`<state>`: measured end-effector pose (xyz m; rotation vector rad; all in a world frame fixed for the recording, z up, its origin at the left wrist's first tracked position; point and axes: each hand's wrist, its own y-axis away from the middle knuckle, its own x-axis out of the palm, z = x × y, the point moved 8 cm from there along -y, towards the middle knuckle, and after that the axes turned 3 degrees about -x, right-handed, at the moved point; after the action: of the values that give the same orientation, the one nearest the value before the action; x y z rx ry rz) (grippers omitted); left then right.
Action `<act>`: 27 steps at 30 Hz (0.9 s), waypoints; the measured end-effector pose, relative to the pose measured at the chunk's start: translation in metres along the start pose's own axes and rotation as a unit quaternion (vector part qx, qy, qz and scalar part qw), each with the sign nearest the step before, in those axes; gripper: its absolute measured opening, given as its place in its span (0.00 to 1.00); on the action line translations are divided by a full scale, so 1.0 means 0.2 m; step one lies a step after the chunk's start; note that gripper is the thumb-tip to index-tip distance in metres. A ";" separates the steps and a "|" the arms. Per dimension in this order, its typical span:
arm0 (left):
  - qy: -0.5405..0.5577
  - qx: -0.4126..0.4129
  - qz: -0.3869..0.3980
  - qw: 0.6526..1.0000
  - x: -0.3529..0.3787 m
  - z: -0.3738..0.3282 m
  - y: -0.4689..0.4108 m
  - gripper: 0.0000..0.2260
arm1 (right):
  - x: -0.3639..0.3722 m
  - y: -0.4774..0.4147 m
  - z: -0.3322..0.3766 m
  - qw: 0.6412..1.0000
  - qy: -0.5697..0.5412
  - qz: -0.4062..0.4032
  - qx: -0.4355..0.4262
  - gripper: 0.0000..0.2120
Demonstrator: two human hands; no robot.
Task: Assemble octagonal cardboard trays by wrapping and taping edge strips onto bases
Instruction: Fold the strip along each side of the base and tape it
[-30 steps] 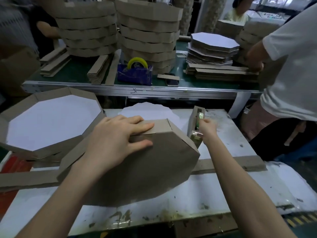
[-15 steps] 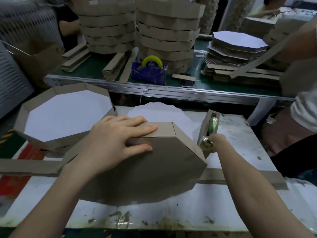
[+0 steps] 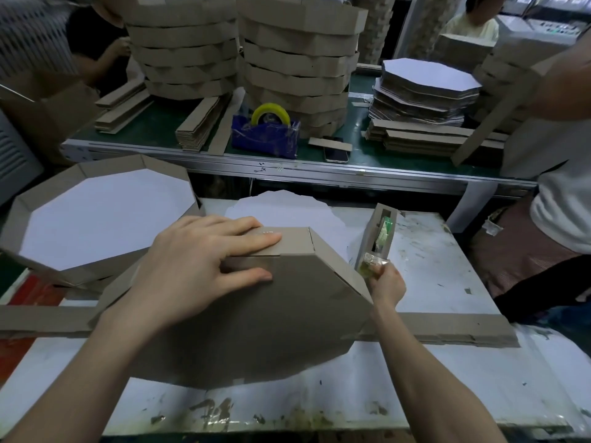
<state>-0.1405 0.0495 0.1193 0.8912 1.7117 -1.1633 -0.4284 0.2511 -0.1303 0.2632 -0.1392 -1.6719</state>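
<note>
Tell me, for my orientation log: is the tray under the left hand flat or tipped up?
Tipped up: the tray shows its brown underside, lower edge on the table, left hand on its top edge.

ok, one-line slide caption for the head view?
Left hand presses the edge strip against an octagonal tray base; right hand grips the tape dispenser beside it.

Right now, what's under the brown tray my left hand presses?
Flat cardboard strips stick out left and right of the tray; whether they join underneath is hidden, as is anything else there.

head-worn view, facing forward-down, close over worktable (image 3: 447, 266)
</note>
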 end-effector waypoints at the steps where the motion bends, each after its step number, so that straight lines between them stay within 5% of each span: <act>1: 0.003 -0.003 0.002 1.000 0.00 0.00 0.00 0.25 | -0.03 0.01 -0.03 1.000 -0.002 -0.012 0.000 0.09; 4: 0.005 -0.007 0.000 1.000 -0.01 0.01 0.01 0.25 | -0.06 0.02 -0.11 0.999 0.034 -0.004 -0.017 0.15; 13: 0.010 -0.012 0.003 1.000 -0.02 0.01 0.03 0.25 | -0.18 -0.02 -0.15 0.990 0.126 0.047 -0.030 0.07; 18: -0.002 -0.017 0.034 0.999 -0.01 0.01 0.02 0.28 | -0.05 0.09 0.16 0.980 0.124 0.109 -0.113 0.09; 21: -0.005 -0.030 0.064 0.997 -0.01 0.02 0.00 0.30 | 0.08 0.26 0.54 0.942 0.159 0.208 -0.211 0.07; 25: -0.015 -0.019 0.080 0.996 0.00 -0.03 -0.02 0.39 | 0.18 0.55 0.92 0.865 0.222 0.350 -0.283 0.33; 27: -0.021 -0.014 0.073 0.997 0.01 -0.05 -0.01 0.41 | 0.19 0.70 1.07 0.836 0.224 0.381 -0.324 0.31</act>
<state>-0.1457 0.0583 0.1201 0.9522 1.5973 -1.0512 -0.3507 0.1841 0.1065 0.0532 0.6076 -0.7500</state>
